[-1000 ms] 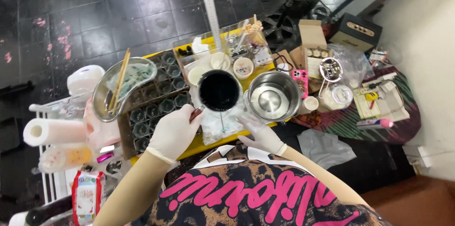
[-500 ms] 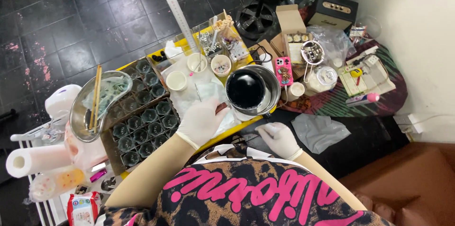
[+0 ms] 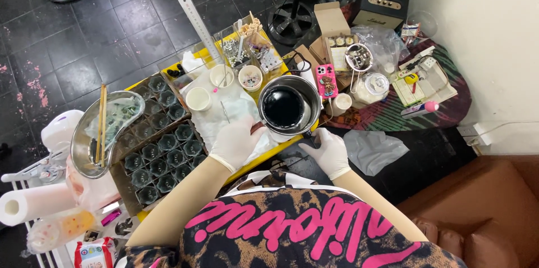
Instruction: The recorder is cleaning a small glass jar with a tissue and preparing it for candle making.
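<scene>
Both hands gloved in white. Left hand (image 3: 238,143) sits at the 9 o'clock edge of the steel pot (image 3: 289,106), fingers curled at its rim or a stub handle; grip looks closed on it, but the contact spot is partly hidden. Right hand (image 3: 328,151) is at the pot's 5 o'clock, fingers bent around a small dark object at the desk (image 3: 255,168) edge; cannot tell what it is or how tight the hold is. Pot stands upright on the yellow desk at center, filled with dark liquid, on a white cloth (image 3: 224,116) spread under it toward 9 o'clock. At the pot's 10 to 11 o'clock, two small white cups (image 3: 199,99), one more cup holding dark bits (image 3: 250,77). Long metal ruler (image 3: 200,21) lies at 11 o'clock, running away from the person. Tray of dark glass jars (image 3: 163,150) at the pot's 8 to 9 o'clock, rows packed tight. Further at 9 o'clock, a steel bowl (image 3: 104,130) with two wooden sticks (image 3: 101,122) laid across it. Pink phone (image 3: 327,81) just beside the pot at 2 o'clock. Paper towel roll (image 3: 31,205) far at 8 o'clock. Grey rag (image 3: 373,150) on the dark floor at 4 o'clock, apart from the right hand.
</scene>
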